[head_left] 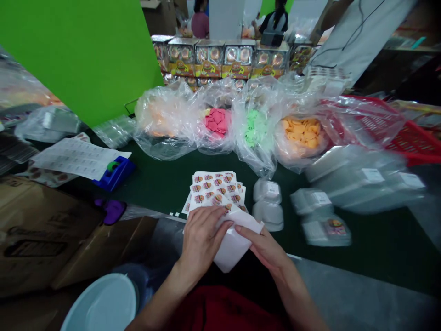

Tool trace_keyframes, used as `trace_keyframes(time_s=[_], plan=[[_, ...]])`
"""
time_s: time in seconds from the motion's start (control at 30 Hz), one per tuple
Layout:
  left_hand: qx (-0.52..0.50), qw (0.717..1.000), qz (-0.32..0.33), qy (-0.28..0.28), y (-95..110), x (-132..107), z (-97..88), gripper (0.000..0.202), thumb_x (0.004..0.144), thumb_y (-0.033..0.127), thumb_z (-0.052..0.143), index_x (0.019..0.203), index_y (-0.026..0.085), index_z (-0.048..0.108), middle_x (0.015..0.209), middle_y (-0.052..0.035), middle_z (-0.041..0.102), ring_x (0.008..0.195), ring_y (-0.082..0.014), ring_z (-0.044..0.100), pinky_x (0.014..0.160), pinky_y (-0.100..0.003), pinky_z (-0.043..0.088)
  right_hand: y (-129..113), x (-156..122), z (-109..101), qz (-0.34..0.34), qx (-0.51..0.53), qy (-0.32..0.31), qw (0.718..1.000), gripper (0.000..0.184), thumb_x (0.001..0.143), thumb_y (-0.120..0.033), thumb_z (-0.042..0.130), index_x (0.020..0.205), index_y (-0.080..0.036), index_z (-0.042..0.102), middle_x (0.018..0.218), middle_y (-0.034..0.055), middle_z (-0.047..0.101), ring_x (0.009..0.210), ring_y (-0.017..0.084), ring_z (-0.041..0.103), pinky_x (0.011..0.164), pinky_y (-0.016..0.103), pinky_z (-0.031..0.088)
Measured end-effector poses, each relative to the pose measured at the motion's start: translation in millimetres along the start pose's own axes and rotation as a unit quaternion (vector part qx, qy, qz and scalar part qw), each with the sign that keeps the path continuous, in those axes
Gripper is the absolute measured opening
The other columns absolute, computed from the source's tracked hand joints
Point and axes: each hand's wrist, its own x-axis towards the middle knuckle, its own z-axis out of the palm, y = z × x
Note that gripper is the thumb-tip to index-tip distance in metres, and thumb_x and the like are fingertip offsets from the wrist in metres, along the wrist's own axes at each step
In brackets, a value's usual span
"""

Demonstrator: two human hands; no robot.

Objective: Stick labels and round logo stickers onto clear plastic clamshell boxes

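Between my two hands is a white sticker sheet (229,250), bent over so its blank side faces me and printed burger stickers show along its upper part. My left hand (203,232) grips its left side, thumb and fingers pressed together. At the right edge, my right hand (263,243) pinches the sheet with the thumb on top. Just beyond lies a stack of sticker sheets (213,184) with rows of burger prints. An open clear plastic clamshell box (268,204) rests right of the stack, a small white label on its upper half.
Clear bags hold orange (301,131), green (256,128) and pink pieces (217,122) along the back. More clamshells (365,179) lie at right, near a red basket (416,138). A blue tape dispenser (115,172) sits left. A pale basin (101,303) and cartons (31,234) stand below.
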Motion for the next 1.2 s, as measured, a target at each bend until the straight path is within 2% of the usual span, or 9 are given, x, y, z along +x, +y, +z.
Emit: trace_keyframes(time_s=[0.3, 0.53, 0.63, 0.77, 0.83, 0.97, 1.07, 1.13, 1.2], plan=[[-0.110, 0.992, -0.043, -0.038, -4, -9, 14.0, 0.019, 0.104, 0.022, 0.063, 0.116, 0.024, 0.078, 0.111, -0.0057, 0.082, 0.099, -0.0231, 0.076, 0.089, -0.039, 0.061, 35, 0, -21, -0.040, -0.150, 0.103, 0.982, 0.049, 0.078, -0.060, 0.082, 0.105, -0.021, 0.076, 0.102, 0.0074, 0.079, 0.099, 0.029, 0.070, 0.092, 0.046, 0.057], [-0.145, 0.983, -0.102, -0.040, -7, -5, 10.0, 0.017, 0.103, 0.027, 0.063, 0.105, 0.023, 0.079, 0.101, -0.0057, 0.082, 0.091, -0.0217, 0.074, 0.084, -0.035, 0.059, 39, 2, -16, -0.035, -0.091, 0.104, 0.990, 0.038, 0.075, -0.052, 0.086, 0.094, -0.022, 0.071, 0.092, 0.0041, 0.080, 0.084, 0.025, 0.072, 0.077, 0.039, 0.059], [-0.182, 0.964, -0.192, 0.002, -21, -3, 14.8, 0.018, 0.102, 0.033, 0.066, 0.099, 0.022, 0.080, 0.093, -0.0040, 0.080, 0.081, -0.0187, 0.072, 0.074, -0.029, 0.058, 32, 8, -13, -0.028, -0.080, 0.079, 0.993, 0.038, 0.076, -0.048, 0.085, 0.101, -0.022, 0.071, 0.097, 0.0060, 0.081, 0.087, 0.026, 0.074, 0.079, 0.040, 0.061], [-0.258, 0.892, -0.340, 0.149, -68, 12, 36.5, 0.032, 0.096, 0.047, 0.068, 0.088, 0.016, 0.076, 0.071, -0.0007, 0.070, 0.055, -0.0108, 0.058, 0.052, -0.021, 0.049, 10, 61, -10, -0.102, -0.091, 0.055, 0.989, 0.048, 0.077, -0.040, 0.081, 0.120, -0.020, 0.072, 0.107, 0.0083, 0.081, 0.096, 0.028, 0.075, 0.087, 0.043, 0.060], [-0.272, 0.866, -0.361, 0.212, -91, 21, 53.3, 0.036, 0.090, 0.051, 0.072, 0.091, 0.015, 0.075, 0.080, -0.0029, 0.072, 0.062, -0.0122, 0.062, 0.052, -0.021, 0.053, -3, 103, -11, -0.154, -0.151, 0.113, 0.970, 0.057, 0.072, -0.033, 0.080, 0.126, -0.019, 0.070, 0.111, 0.0082, 0.080, 0.100, 0.029, 0.074, 0.093, 0.045, 0.059], [-0.307, 0.846, -0.377, 0.219, -112, 24, 86.0, 0.042, 0.086, 0.055, 0.073, 0.091, 0.014, 0.074, 0.083, -0.0045, 0.072, 0.071, -0.0155, 0.068, 0.062, -0.028, 0.065, -26, 162, -15, -0.177, -0.234, 0.232, 0.927, 0.084, 0.062, -0.022, 0.081, 0.143, -0.016, 0.060, 0.131, 0.0152, 0.072, 0.123, 0.035, 0.065, 0.113, 0.057, 0.046], [-0.288, 0.859, -0.368, 0.210, -106, 15, 97.4, 0.042, 0.091, 0.055, 0.070, 0.093, 0.014, 0.075, 0.093, -0.0080, 0.077, 0.079, -0.0180, 0.073, 0.068, -0.032, 0.067, -31, 154, -15, -0.243, -0.302, 0.282, 0.878, 0.089, 0.069, -0.024, 0.080, 0.153, -0.014, 0.051, 0.149, 0.0215, 0.058, 0.140, 0.037, 0.052, 0.120, 0.059, 0.037], [-0.233, 0.896, -0.320, 0.201, -95, 8, 97.0, 0.035, 0.098, 0.048, 0.065, 0.103, 0.016, 0.077, 0.106, -0.0105, 0.079, 0.090, -0.0211, 0.076, 0.075, -0.035, 0.068, -26, 129, -11, -0.298, -0.338, 0.279, 0.848, 0.066, 0.082, -0.032, 0.074, 0.144, -0.016, 0.061, 0.147, 0.0199, 0.059, 0.139, 0.035, 0.053, 0.120, 0.056, 0.039], [-0.163, 0.946, -0.217, 0.178, -82, 2, 93.3, 0.025, 0.103, 0.036, 0.062, 0.113, 0.019, 0.077, 0.116, -0.0106, 0.079, 0.104, -0.0236, 0.076, 0.090, -0.041, 0.066, -17, 102, -4, -0.285, -0.304, 0.226, 0.880, 0.037, 0.091, -0.041, 0.069, 0.120, -0.019, 0.076, 0.129, 0.0157, 0.070, 0.123, 0.032, 0.064, 0.111, 0.052, 0.049]])
